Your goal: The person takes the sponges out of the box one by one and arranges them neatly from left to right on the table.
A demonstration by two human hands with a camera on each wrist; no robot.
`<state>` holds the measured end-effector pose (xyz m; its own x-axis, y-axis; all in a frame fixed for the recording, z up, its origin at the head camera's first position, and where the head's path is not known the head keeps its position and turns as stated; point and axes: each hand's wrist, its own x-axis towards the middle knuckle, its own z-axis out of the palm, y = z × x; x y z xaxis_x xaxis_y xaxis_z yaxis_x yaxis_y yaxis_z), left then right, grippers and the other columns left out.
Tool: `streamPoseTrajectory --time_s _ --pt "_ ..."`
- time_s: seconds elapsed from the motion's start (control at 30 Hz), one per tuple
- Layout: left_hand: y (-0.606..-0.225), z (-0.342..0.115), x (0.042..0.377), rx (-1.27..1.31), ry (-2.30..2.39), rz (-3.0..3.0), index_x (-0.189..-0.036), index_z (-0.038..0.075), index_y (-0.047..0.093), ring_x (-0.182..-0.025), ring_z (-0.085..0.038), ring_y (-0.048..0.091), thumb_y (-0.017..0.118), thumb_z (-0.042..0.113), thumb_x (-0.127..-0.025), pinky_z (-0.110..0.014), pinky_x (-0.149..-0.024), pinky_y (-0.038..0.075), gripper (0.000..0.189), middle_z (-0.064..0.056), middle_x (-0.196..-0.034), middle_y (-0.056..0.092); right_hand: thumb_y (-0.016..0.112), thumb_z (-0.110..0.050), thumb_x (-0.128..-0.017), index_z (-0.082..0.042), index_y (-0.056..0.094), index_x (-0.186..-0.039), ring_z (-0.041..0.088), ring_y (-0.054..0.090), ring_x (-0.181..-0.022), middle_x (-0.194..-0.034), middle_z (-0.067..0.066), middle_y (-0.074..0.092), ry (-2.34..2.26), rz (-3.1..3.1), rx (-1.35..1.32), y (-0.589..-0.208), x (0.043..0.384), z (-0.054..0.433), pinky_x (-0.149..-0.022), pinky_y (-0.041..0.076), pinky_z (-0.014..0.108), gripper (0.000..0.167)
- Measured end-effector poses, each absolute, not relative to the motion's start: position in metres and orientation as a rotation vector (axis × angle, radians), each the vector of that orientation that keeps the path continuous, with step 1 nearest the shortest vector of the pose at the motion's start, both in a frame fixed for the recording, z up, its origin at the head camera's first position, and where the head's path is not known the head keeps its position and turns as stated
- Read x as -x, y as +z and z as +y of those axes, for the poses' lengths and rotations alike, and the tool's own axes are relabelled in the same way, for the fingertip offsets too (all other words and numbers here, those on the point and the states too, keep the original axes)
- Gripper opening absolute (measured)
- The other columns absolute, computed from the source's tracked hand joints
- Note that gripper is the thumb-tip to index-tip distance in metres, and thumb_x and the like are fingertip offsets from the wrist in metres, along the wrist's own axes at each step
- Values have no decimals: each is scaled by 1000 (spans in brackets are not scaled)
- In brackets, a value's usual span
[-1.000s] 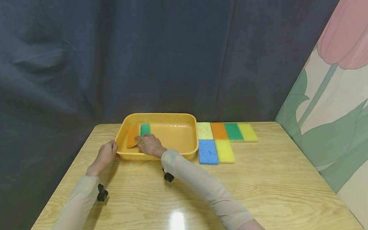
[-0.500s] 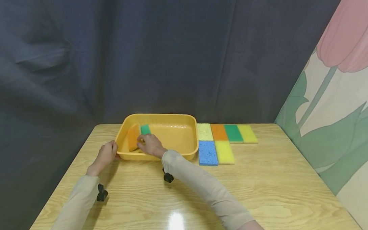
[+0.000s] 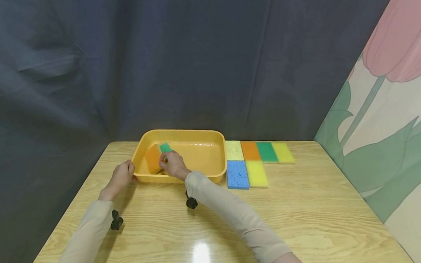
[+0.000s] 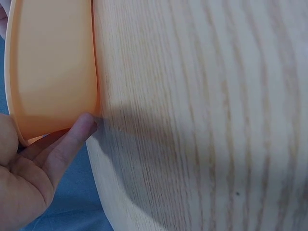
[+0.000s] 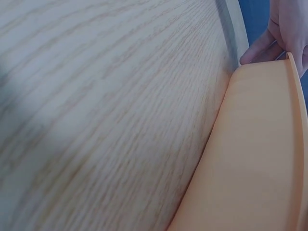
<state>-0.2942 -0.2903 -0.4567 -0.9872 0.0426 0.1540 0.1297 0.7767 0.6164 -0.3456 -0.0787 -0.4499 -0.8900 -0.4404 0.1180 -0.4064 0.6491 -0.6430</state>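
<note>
A yellow plastic basin (image 3: pixel 204 157) stands on the table. My left hand (image 3: pixel 120 176) grips its left rim near the front corner; in the left wrist view, the fingers (image 4: pixel 72 144) lie along the outside of the wall. Reaching over the front rim, my right hand (image 3: pixel 173 164) pinches a green sponge (image 3: pixel 165 147) inside the basin, its lower part hidden by the fingers. Just left of that sponge, an orange sponge (image 3: pixel 153 158) stands tilted near the basin's left wall.
Right of the basin, several sponges lie flat edge to edge: pale yellow (image 3: pixel 234 150), orange (image 3: pixel 251 150), green (image 3: pixel 267 152), yellow (image 3: pixel 283 152), blue (image 3: pixel 238 174) and another yellow one. A dark curtain (image 3: pixel 194 62) hangs behind the table (image 3: pixel 304 217).
The green sponge has tilted further, and my right hand has shifted slightly right. The orange sponge has turned and slid a little toward the front. My left hand stays on the rim.
</note>
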Motion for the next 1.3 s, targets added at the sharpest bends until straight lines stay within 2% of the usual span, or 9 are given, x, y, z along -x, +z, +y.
streamPoseTrajectory --time_s 0.13,0.2,0.33,0.47,0.6,0.83,1.03,1.17,1.3 --pt "-456 -290 294 137 -999 -2835 -87 -6 51 -73 -30 64 29 7 -106 -38 -59 56 32 -15 -75 58 68 -19 -96 -14 73 -92 10 60 -90 -96 -3 65 -1110 2806 697 -449 345 -80 -82 53 25 8" --pt "-456 -290 294 135 -988 -2837 -86 -6 51 -72 -30 64 29 6 -106 -39 -59 56 32 -16 -75 58 70 -18 -95 -14 73 -90 9 60 -89 -94 -5 66 -1109 2807 680 -449 345 -80 -81 53 24 6" --pt "-455 -290 292 130 -988 -2839 -88 -7 52 -73 -31 65 29 6 -106 -40 -60 57 32 -18 -76 60 69 -13 -94 -12 70 -97 8 60 -75 -97 -1 68 -1108 2802 647 -449 343 -80 -67 53 20 2" --pt "-455 -290 292 137 -981 -2831 -89 -9 53 -73 -32 66 29 6 -106 -41 -60 58 32 -19 -77 61 69 -8 -94 -10 69 -114 7 56 -60 -109 7 69 -1111 2806 631 -449 344 -80 -52 47 16 20" --pt "-456 -290 293 136 -957 -2826 -87 -6 52 -71 -29 63 30 6 -105 -42 -60 56 32 -16 -74 59 67 -8 -95 -11 71 -119 5 49 -51 -113 6 70 -1089 2817 615 -450 344 -81 -43 39 15 25" --pt "-456 -290 293 139 -929 -2820 -84 -4 50 -68 -27 59 30 6 -105 -41 -59 53 31 -14 -71 56 68 -16 -96 -11 75 -100 6 57 -69 -95 -1 71 -1098 2872 664 -449 343 -78 -65 50 17 10" --pt "-454 -289 291 116 -940 -2836 -84 -3 50 -71 -29 63 29 7 -105 -42 -60 55 31 -15 -73 58 72 -21 -93 -12 66 -88 6 56 -68 -83 -4 63 -1056 2926 672 -450 344 -78 -63 48 18 12" --pt "-454 -288 290 111 -969 -2844 -86 -5 51 -73 -31 66 28 7 -106 -41 -60 57 32 -16 -75 59 76 -22 -89 -10 65 -100 11 60 -76 -91 0 64 -1042 2916 638 -449 343 -79 -64 49 19 20" --pt "-455 -288 290 112 -985 -2844 -88 -6 52 -73 -31 66 29 7 -106 -41 -60 58 32 -17 -76 61 75 -23 -90 -10 68 -121 14 66 -96 -111 4 70 -1038 2901 608 -448 343 -80 -77 54 21 35"
